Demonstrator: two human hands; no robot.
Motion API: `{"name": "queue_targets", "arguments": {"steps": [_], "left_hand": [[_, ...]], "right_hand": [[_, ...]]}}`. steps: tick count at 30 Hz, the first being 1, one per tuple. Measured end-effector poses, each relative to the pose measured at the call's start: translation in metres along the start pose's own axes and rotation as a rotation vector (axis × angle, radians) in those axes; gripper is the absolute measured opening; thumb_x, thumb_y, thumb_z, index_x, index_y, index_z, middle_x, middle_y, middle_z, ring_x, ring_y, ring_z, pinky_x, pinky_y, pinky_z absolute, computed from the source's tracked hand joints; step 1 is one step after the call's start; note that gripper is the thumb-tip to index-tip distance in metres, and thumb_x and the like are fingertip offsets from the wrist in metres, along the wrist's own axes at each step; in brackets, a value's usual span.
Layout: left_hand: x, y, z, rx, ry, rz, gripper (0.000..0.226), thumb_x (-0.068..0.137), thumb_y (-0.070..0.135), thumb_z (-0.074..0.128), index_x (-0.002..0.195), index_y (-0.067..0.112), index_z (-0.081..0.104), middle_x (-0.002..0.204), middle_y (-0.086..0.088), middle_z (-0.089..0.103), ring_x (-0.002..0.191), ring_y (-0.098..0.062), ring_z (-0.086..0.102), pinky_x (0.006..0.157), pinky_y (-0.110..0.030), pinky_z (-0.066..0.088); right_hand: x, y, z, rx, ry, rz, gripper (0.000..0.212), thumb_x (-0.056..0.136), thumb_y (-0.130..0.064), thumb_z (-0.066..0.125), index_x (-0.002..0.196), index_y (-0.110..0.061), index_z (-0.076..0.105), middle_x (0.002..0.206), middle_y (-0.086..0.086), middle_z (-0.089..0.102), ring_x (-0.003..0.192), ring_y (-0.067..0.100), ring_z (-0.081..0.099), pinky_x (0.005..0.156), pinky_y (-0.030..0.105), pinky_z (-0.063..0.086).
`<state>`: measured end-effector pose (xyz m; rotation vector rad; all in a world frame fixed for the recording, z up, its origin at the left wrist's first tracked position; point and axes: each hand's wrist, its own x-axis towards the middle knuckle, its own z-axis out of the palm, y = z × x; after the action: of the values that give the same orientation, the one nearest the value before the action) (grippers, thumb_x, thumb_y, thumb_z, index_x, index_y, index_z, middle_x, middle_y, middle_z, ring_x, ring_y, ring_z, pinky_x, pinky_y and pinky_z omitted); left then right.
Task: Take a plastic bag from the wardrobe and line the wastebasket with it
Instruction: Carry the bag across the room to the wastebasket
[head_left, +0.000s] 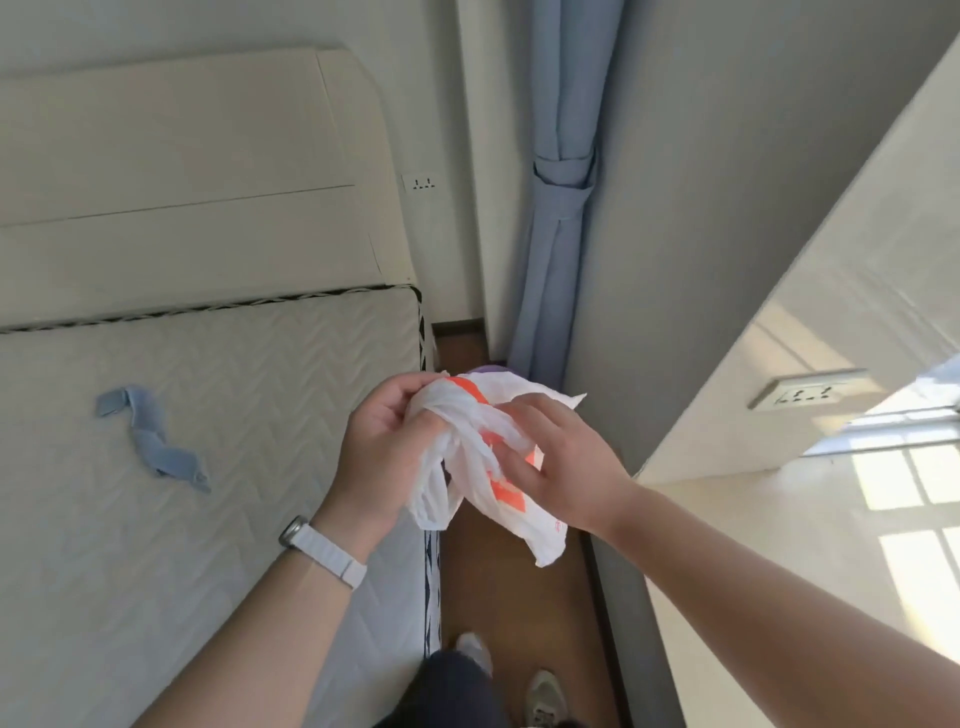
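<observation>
A crumpled white plastic bag (467, 457) with orange print hangs between both hands, at chest height over the narrow floor strip beside the bed. My left hand (379, 457), with a white watch band on the wrist, pinches the bag's bunched upper part. My right hand (561, 467) grips the bag from the right, fingers dug into its folds. Just behind the bag a small purple edge (488, 370) shows on the floor; I cannot tell what it is. No wardrobe is in view.
A bare quilted mattress (208, 415) with a cream headboard (182, 171) fills the left; a blue fabric strip (156, 441) lies on it. A tied blue curtain (561, 208) hangs ahead. A white wall with a socket (805, 392) stands right. Brown floor (509, 597) runs between, my feet below.
</observation>
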<state>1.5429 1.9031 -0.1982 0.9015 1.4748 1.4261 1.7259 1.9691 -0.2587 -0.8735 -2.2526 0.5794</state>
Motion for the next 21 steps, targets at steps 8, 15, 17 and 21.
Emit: {"name": "queue_targets", "arguments": {"steps": [8, 15, 17, 21], "left_hand": [[0.128, -0.016, -0.011, -0.022, -0.031, -0.035, 0.027, 0.072, 0.012, 0.066, 0.096, 0.023, 0.073, 0.099, -0.006, 0.073, 0.090, -0.023, 0.071, 0.070, -0.028, 0.055], [0.269, -0.041, -0.024, -0.038, -0.125, -0.100, 0.038, 0.062, 0.034, 0.069, 0.098, 0.027, 0.072, 0.100, -0.006, 0.072, 0.094, -0.027, 0.070, 0.074, -0.033, 0.057], [0.305, -0.049, -0.028, -0.019, -0.160, -0.122, 0.043, 0.062, 0.036, 0.069, 0.103, 0.024, 0.071, 0.101, -0.007, 0.072, 0.094, -0.028, 0.070, 0.075, -0.037, 0.059], [0.367, -0.073, -0.032, -0.009, -0.238, -0.144, 0.043, 0.064, 0.034, 0.067, 0.105, 0.023, 0.070, 0.101, -0.005, 0.071, 0.095, -0.027, 0.069, 0.074, -0.035, 0.058]], "right_hand": [[0.096, 0.068, 0.037, -0.023, -0.018, 0.038, 0.022, 0.090, -0.023, 0.064, 0.111, -0.016, 0.062, 0.103, -0.003, 0.064, 0.092, 0.011, 0.055, 0.077, 0.023, 0.046], [0.188, 0.135, 0.077, -0.059, -0.114, 0.230, 0.028, 0.095, -0.041, 0.051, 0.117, -0.024, 0.057, 0.110, -0.006, 0.063, 0.098, 0.011, 0.056, 0.081, 0.023, 0.047], [0.211, 0.153, 0.087, -0.079, -0.180, 0.290, 0.035, 0.095, -0.048, 0.046, 0.120, -0.026, 0.057, 0.115, -0.007, 0.063, 0.101, 0.013, 0.057, 0.085, 0.029, 0.051], [0.245, 0.193, 0.112, -0.041, -0.250, 0.389, 0.041, 0.096, -0.055, 0.040, 0.125, -0.029, 0.055, 0.122, -0.010, 0.061, 0.111, 0.011, 0.055, 0.095, 0.036, 0.048]]}}
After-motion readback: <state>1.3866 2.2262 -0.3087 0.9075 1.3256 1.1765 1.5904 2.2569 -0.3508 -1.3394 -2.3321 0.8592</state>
